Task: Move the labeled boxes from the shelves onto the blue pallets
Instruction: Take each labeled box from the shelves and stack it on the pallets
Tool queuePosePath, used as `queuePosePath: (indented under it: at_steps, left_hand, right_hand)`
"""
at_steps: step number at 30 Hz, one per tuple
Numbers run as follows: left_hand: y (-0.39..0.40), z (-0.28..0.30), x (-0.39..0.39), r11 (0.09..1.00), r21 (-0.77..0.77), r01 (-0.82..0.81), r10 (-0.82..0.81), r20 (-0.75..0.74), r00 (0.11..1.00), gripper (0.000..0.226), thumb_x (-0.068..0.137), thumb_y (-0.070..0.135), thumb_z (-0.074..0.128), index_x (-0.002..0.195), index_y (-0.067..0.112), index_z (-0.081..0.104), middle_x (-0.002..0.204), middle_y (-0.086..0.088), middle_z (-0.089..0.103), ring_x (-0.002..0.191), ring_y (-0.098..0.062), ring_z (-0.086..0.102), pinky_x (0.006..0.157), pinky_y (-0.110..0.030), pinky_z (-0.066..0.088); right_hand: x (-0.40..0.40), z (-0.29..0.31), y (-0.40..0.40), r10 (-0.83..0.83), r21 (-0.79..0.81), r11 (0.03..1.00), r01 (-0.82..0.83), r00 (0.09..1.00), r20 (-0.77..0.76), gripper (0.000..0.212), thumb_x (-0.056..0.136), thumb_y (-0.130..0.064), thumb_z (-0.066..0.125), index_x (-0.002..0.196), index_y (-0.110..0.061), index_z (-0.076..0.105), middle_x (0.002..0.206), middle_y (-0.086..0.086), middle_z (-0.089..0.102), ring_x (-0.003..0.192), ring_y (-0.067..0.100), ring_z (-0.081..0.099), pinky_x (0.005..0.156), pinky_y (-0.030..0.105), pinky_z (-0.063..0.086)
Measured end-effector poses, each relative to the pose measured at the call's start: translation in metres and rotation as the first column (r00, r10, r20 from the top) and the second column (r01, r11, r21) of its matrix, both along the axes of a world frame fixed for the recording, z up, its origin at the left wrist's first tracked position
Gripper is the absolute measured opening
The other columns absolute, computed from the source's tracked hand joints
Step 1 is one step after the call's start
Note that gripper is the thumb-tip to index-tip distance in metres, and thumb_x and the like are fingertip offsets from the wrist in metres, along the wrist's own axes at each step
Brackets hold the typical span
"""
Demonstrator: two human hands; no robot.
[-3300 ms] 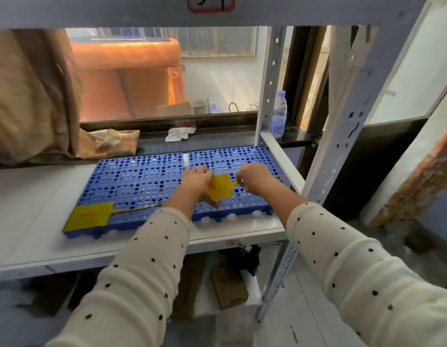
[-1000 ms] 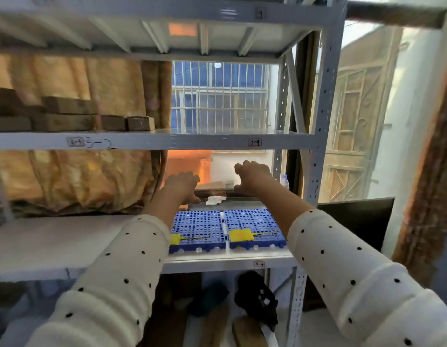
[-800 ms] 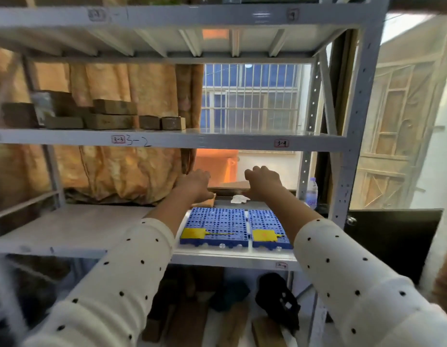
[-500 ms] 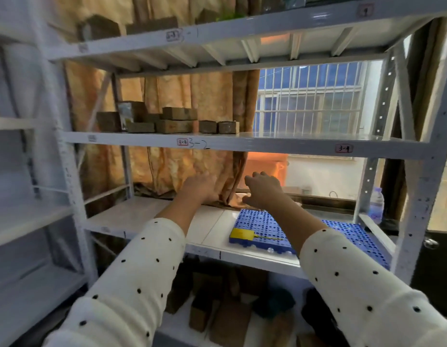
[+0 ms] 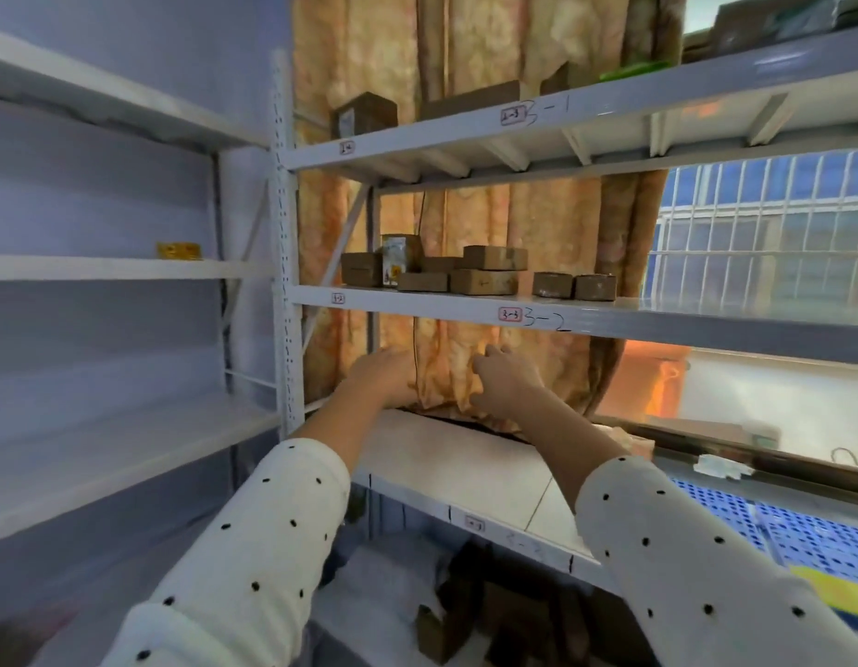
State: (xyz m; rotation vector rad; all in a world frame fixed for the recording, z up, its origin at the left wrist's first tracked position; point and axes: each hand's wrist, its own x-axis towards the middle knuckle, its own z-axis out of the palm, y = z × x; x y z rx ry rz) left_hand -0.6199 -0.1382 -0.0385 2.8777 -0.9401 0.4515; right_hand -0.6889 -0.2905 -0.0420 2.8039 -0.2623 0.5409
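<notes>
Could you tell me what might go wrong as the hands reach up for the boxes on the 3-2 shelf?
1. One box lies stacked on another; pulling the lower one first could tip the top one off the shelf.
2. The tall box stands upright among the others and could topple if nudged.
3. The pallets lie low to the right, almost out of view, so a carried box might be set down blind.
</notes>
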Motion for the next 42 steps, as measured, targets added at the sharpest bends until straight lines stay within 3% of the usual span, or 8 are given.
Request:
queuePosePath:
  at_steps: [6,14,21,25,28,36,42]
  left_hand:
    - [0.061,0.01,0.083,0.999,0.03,-0.039,0.038,0.049,0.998,0.048,0.089,0.032,0.056,0.133,0.017,0.047,0.133,-0.01,0.047,0.114,-0.027,0.052,0.094,-0.042,0.048]
    - [0.077,0.013,0.176,0.999,-0.043,0.007,-0.005,0.047,0.999,0.059,0.088,0.043,0.058,0.138,0.017,0.043,0.138,-0.01,0.044,0.124,-0.028,0.046,0.1,-0.042,0.044]
    - [0.058,-0.001,0.252,0.995,-0.084,0.046,-0.04,0.067,0.997,0.051,0.089,0.031,0.059,0.136,0.015,0.046,0.136,-0.009,0.047,0.121,-0.025,0.049,0.1,-0.04,0.045]
    - [0.039,0.022,0.299,0.994,-0.102,0.042,-0.032,0.097,0.995,0.049,0.09,0.028,0.057,0.135,0.013,0.047,0.128,-0.008,0.051,0.109,-0.023,0.056,0.091,-0.035,0.049]
    - [0.022,0.048,0.331,0.991,-0.118,0.064,-0.049,0.126,0.991,0.05,0.091,0.03,0.057,0.137,0.015,0.043,0.133,-0.009,0.046,0.114,-0.024,0.053,0.089,-0.034,0.045]
    - [-0.037,0.081,0.407,0.973,-0.197,0.123,-0.081,0.211,0.974,0.039,0.094,0.033,0.052,0.124,0.008,0.05,0.121,-0.013,0.052,0.111,-0.028,0.052,0.086,-0.038,0.046]
    - [-0.076,0.091,0.458,0.94,-0.264,0.218,-0.178,0.167,0.97,0.046,0.094,0.041,0.052,0.126,0.008,0.052,0.125,-0.015,0.05,0.112,-0.031,0.051,0.088,-0.042,0.048]
  right_hand:
    - [0.077,0.023,0.054,0.071,-0.096,0.993,-0.066,0.996,0.046,0.044,0.09,-0.033,0.056,0.129,-0.013,0.051,0.132,0.01,0.048,0.122,0.027,0.044,0.095,0.038,0.043]
    - [0.152,0.05,0.065,-0.026,-0.112,0.993,0.03,0.999,0.04,0.043,0.093,-0.033,0.051,0.13,-0.013,0.046,0.13,0.01,0.047,0.121,0.027,0.045,0.092,0.038,0.043]
    - [0.216,0.059,0.033,-0.119,-0.128,0.984,0.127,0.991,0.067,0.041,0.094,-0.033,0.05,0.128,-0.011,0.047,0.131,0.012,0.045,0.123,0.028,0.043,0.092,0.039,0.044]
    - [0.254,0.085,0.008,-0.132,-0.11,0.982,0.151,0.978,0.164,0.041,0.094,-0.028,0.047,0.131,-0.01,0.046,0.129,0.012,0.046,0.12,0.028,0.045,0.086,0.038,0.045]
    - [0.283,0.101,-0.013,-0.161,-0.097,0.978,0.184,0.965,0.205,0.04,0.093,-0.024,0.046,0.131,-0.011,0.048,0.125,0.012,0.049,0.117,0.029,0.047,0.084,0.039,0.045]
    - [0.356,0.101,-0.051,-0.162,-0.092,0.978,0.187,0.96,0.229,0.039,0.092,-0.028,0.049,0.127,-0.009,0.048,0.12,0.013,0.051,0.107,0.03,0.054,0.071,0.035,0.041]
    - [0.389,0.113,-0.069,-0.209,-0.144,0.956,0.256,0.938,0.275,0.039,0.095,-0.032,0.046,0.129,-0.012,0.049,0.122,0.012,0.052,0.114,0.029,0.051,0.081,0.037,0.044]
